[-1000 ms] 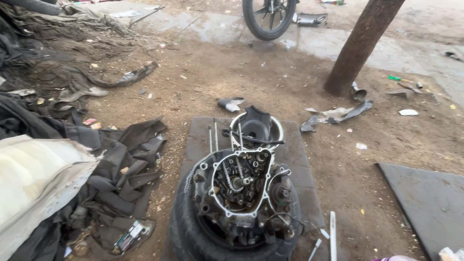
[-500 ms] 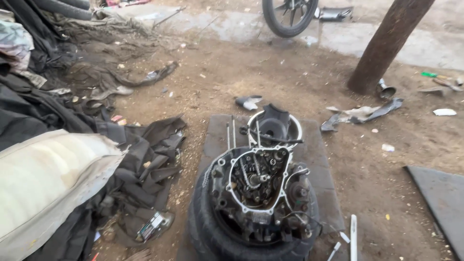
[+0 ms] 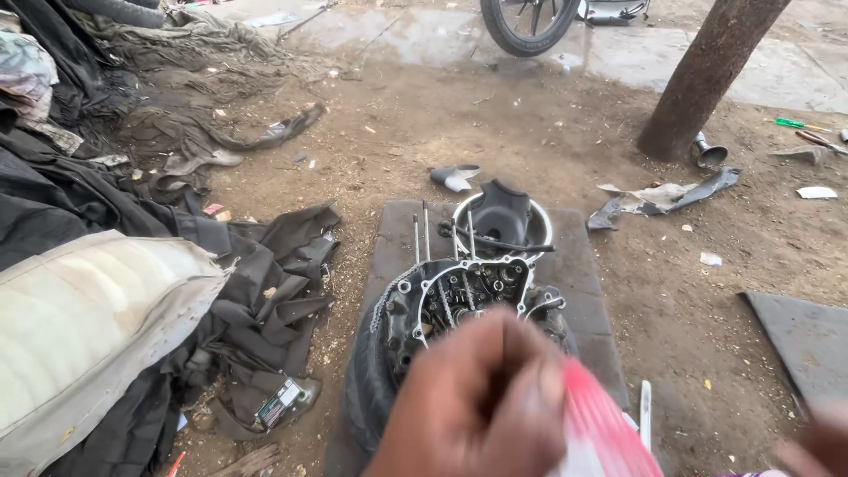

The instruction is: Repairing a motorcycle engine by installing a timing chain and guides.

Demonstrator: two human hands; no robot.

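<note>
An open engine crankcase point(image 3: 468, 296) with gears showing lies on a black tyre point(image 3: 371, 380), which rests on a dark mat point(image 3: 583, 265) on the dirt. Thin studs stick up from the case. A round metal bowl point(image 3: 503, 216) holding a black part stands just behind it. My left hand point(image 3: 477, 406), blurred and close to the camera, hovers over the near side of the crankcase with its fingers closed on a red and white object point(image 3: 601, 433). A blurred sliver of my right hand point(image 3: 821, 442) shows at the bottom right corner; its fingers are not clear.
Dark cloth and rags point(image 3: 177, 256) and a pale sack point(image 3: 79, 318) are heaped on the left. A tree trunk point(image 3: 707, 79) and a motorcycle wheel point(image 3: 530, 22) stand at the back. A grey slab point(image 3: 804, 344) lies at right, and a small tool point(image 3: 645, 415) beside the mat.
The view has shifted slightly. My left hand with the red and white object has come up into view over the crankcase, and my right hand has appeared at the corner.
</note>
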